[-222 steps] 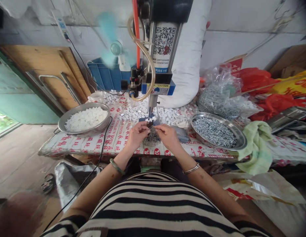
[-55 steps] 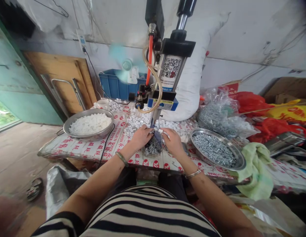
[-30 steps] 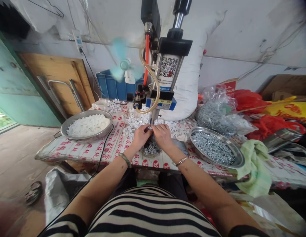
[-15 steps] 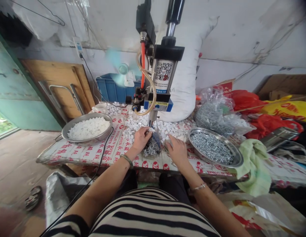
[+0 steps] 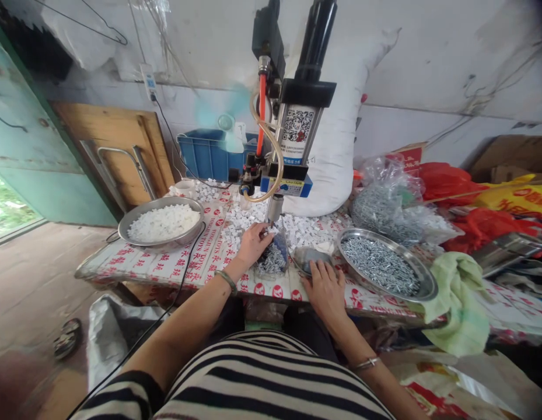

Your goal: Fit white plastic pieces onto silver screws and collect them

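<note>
My left hand (image 5: pixel 253 245) is at the foot of the pneumatic press (image 5: pixel 294 125), its fingertips pinched on a small white plastic piece (image 5: pixel 271 231) under the lowered ram (image 5: pixel 275 209). Just below those fingers is a heap of small metal pins (image 5: pixel 271 260) in a clear holder at the press base. My right hand (image 5: pixel 325 287) lies palm down with fingers stretched out, its fingertips on a small dark grey dish or pad (image 5: pixel 312 256); what is beneath the fingers is hidden. To its right stands a steel bowl (image 5: pixel 429 287) full of metal pins.
Loose white pieces (image 5: pixel 244 224) cover the table (image 5: pixel 187 271) around the press. A steel bowl of white pieces (image 5: pixel 135 236) is at left. Behind are a blue crate (image 5: pixel 205 154), a spinning fan (image 5: pixel 226 122) and a white sack (image 5: pixel 336 169). A green cloth (image 5: pixel 457 291) hangs over the front edge.
The press ram has come down. My right hand has moved down and slightly right onto the grey dish. My left hand stays at the press foot. The whole view has shifted a little.
</note>
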`<move>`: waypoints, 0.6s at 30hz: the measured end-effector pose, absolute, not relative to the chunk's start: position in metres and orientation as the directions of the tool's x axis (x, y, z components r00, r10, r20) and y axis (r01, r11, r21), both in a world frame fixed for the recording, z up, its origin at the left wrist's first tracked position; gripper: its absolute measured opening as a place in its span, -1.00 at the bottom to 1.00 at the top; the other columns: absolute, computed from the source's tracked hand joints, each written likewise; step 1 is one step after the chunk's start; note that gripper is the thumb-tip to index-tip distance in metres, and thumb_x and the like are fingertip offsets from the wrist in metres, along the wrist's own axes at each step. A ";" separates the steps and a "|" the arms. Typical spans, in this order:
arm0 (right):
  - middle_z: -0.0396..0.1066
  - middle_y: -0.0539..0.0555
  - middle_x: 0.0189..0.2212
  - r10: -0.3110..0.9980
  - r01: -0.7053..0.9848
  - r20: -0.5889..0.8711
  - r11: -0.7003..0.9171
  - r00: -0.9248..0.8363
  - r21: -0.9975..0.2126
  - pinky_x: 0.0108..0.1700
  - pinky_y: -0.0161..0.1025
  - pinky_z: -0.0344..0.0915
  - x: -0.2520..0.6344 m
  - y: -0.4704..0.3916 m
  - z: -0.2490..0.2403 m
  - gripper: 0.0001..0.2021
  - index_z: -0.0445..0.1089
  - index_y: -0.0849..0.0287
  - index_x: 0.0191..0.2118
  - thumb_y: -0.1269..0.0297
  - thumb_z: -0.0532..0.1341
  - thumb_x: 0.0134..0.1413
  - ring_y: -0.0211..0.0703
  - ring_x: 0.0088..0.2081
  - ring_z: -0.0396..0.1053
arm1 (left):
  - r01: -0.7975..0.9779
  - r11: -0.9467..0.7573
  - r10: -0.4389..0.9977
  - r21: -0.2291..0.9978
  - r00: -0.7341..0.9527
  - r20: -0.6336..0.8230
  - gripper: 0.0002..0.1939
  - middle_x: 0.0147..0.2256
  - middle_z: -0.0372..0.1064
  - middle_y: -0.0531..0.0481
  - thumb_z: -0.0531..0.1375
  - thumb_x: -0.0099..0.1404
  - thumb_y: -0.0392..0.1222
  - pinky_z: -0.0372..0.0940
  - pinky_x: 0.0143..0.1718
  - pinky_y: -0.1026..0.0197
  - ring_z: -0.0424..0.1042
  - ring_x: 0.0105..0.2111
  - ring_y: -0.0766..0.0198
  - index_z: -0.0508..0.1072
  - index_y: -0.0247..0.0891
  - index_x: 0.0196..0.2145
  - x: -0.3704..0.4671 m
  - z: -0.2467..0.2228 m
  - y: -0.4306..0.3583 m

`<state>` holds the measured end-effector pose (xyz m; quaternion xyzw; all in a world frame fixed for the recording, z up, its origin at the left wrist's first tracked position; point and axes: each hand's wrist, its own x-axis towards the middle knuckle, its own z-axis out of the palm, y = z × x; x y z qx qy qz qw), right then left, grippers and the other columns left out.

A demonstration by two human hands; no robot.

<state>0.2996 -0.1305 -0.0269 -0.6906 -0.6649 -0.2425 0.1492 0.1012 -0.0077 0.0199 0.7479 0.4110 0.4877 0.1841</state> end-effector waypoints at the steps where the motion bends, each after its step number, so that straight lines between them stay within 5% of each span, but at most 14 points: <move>1: 0.29 0.29 0.02 0.839 0.994 0.543 -0.064 0.004 0.091 0.09 0.14 -0.05 0.299 -0.131 -0.024 -0.61 0.28 0.25 0.03 0.23 0.05 0.10 0.12 0.05 0.18 | 0.423 -0.598 0.793 0.681 0.186 0.580 -0.75 -0.34 0.35 -0.03 0.14 0.17 -0.18 0.24 -0.25 0.26 0.32 -0.36 0.32 0.40 -0.30 -0.18 0.100 0.021 -0.011; 6: 0.21 0.21 0.09 0.778 0.989 0.626 0.128 -0.056 -0.071 0.10 0.00 0.04 0.284 -0.121 0.003 -0.61 0.24 0.18 0.08 0.24 0.02 0.13 -0.01 0.08 0.16 | 0.267 -0.533 0.846 0.803 0.198 0.496 -0.71 -0.41 0.32 0.01 0.15 0.16 -0.13 0.25 -0.32 0.26 0.30 -0.43 0.36 0.39 -0.29 -0.17 0.098 0.034 -0.031; 9: 0.15 0.19 0.13 0.757 0.926 0.637 0.330 -0.142 -0.186 0.09 -0.07 0.09 0.266 -0.105 0.028 -0.60 0.21 0.14 0.09 0.25 0.02 0.12 -0.05 0.13 0.10 | 0.043 -0.202 0.933 0.978 0.314 0.179 -0.73 -0.51 0.29 0.05 0.15 0.16 -0.08 0.25 -0.50 0.30 0.26 -0.58 0.41 0.40 -0.32 -0.25 0.098 0.047 -0.035; 13: 0.33 0.11 -0.03 0.855 0.771 0.479 0.438 -0.198 -0.462 -0.04 -0.17 0.23 0.248 -0.082 0.055 -0.63 0.25 0.13 0.04 0.28 0.01 0.10 -0.15 -0.05 0.29 | -0.080 0.207 0.859 0.975 0.492 -0.142 -0.71 -0.57 0.27 0.06 0.14 0.17 -0.04 0.23 -0.63 0.36 0.29 -0.63 0.42 0.36 -0.33 -0.27 0.087 0.063 -0.035; 18: 0.44 -0.01 -0.38 0.952 0.722 0.229 0.303 -0.203 -0.622 -0.27 -0.27 0.26 0.248 -0.066 0.055 -0.74 0.38 0.14 -0.19 0.22 0.04 0.07 -0.21 -0.35 0.35 | 0.123 0.052 0.842 0.991 0.528 -0.109 -0.71 -0.51 0.34 0.04 0.14 0.15 -0.01 0.23 -0.64 0.40 0.32 -0.62 0.43 0.36 -0.29 -0.28 0.071 0.063 -0.036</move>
